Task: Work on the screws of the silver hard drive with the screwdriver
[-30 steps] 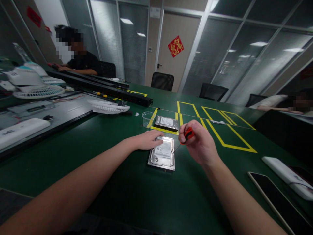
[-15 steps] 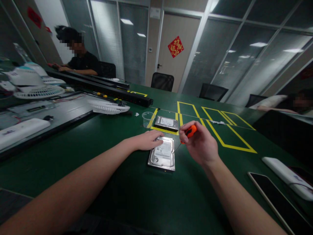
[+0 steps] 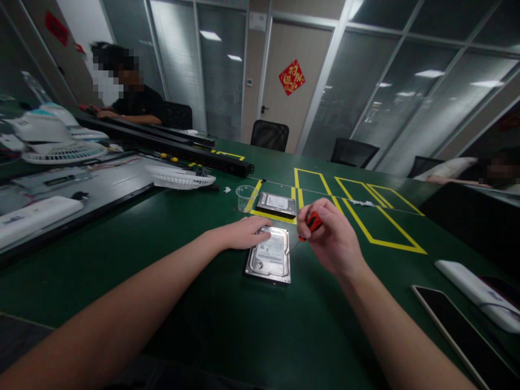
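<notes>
A silver hard drive (image 3: pixel 268 257) lies flat on the green table, its labelled face up. My left hand (image 3: pixel 244 233) holds its far left corner, the thumb on the top face and the fingers along the far edge. In my right hand (image 3: pixel 331 238) is an orange-and-black screwdriver (image 3: pixel 312 223), with the fingers wrapped round its handle. The thin shaft slants down to the left, and its tip is at the drive's right edge; whether it sits in a screw is too small to tell.
Beyond the drive, a second hard drive (image 3: pixel 277 203) sits inside yellow tape beside a clear plastic cup (image 3: pixel 245 198). A phone (image 3: pixel 459 330) and a white power strip (image 3: pixel 477 295) lie at right. Fan parts (image 3: pixel 179 177) and a metal panel (image 3: pixel 117 184) occupy the left. Two people sit farther off.
My right hand has turned slightly, rolling the screwdriver handle, and less of its orange shows. The left hand and the hard drive have stayed put.
</notes>
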`<state>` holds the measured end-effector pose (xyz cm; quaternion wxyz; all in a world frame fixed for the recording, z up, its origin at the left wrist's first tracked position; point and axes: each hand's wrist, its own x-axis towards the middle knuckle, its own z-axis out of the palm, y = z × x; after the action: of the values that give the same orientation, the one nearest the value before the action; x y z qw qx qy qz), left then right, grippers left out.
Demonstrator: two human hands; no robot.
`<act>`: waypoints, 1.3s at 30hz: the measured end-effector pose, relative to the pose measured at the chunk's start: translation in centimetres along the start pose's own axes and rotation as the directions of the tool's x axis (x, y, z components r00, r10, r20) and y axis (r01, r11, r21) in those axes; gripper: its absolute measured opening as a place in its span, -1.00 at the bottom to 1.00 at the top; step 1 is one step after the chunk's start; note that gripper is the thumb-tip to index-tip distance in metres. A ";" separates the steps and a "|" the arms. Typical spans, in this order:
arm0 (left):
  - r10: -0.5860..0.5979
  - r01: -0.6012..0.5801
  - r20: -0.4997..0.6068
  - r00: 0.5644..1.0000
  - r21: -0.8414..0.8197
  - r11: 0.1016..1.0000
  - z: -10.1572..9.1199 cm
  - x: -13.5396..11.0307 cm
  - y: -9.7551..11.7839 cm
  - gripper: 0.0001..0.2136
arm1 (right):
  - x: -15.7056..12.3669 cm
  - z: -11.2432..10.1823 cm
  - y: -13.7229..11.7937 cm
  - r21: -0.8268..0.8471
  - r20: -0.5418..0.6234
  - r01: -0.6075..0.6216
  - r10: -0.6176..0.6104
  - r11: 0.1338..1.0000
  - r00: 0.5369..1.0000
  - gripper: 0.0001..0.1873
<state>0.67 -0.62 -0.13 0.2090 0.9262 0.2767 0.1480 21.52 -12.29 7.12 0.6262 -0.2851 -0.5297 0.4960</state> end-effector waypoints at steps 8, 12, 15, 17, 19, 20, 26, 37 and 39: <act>0.012 -0.012 -0.002 1.000 -0.003 1.000 0.1 0.1 -0.1 -0.56 | -0.1 0.1 0.0 -0.030 0.055 0.015 -0.013 0.999 0.998 -0.76; 0.021 -0.021 -0.005 1.000 0.002 1.000 0.1 0.1 -0.1 -0.57 | 0.0 -0.1 -0.1 -0.017 0.020 0.014 -0.014 1.000 1.000 -0.79; 0.007 -0.007 -0.004 1.000 0.001 1.000 0.1 0.0 -0.2 -0.56 | 0.0 -0.2 -0.2 -0.021 0.008 0.022 -0.021 1.000 1.000 -0.81; 0.003 -0.003 -0.004 1.000 0.000 1.000 0.1 0.0 -0.2 -0.56 | 0.0 -0.1 -0.2 -0.027 0.007 0.018 -0.018 0.999 1.000 -0.82; 0.005 -0.005 -0.006 1.000 0.000 1.000 0.1 0.0 -0.2 -0.56 | 0.0 0.0 -0.2 -0.025 0.005 0.006 -0.006 1.000 1.000 -0.84; 0.006 -0.006 -0.007 1.000 0.000 1.000 0.1 0.0 -0.2 -0.56 | 0.0 0.0 -0.2 -0.019 0.007 0.000 0.000 1.000 1.000 -0.85; -0.001 0.001 0.005 1.000 0.003 1.000 0.1 0.0 -0.2 -0.55 | 0.2 -0.1 -0.1 0.016 0.019 0.021 -0.021 1.000 1.000 -0.60; 0.016 -0.016 -0.002 1.000 -0.001 1.000 0.2 0.1 -0.5 -0.55 | 0.1 -0.2 0.0 0.037 0.020 0.001 -0.002 0.999 1.000 -0.72; 0.020 -0.020 -0.002 1.000 0.003 1.000 0.2 0.1 -0.5 -0.55 | 0.1 -0.3 0.1 0.031 0.018 0.013 -0.014 0.999 1.000 -0.74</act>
<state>0.63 -0.25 -0.48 0.2059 0.9291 0.2679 0.1505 21.74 -12.15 7.02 0.6292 -0.2672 -0.5294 0.5025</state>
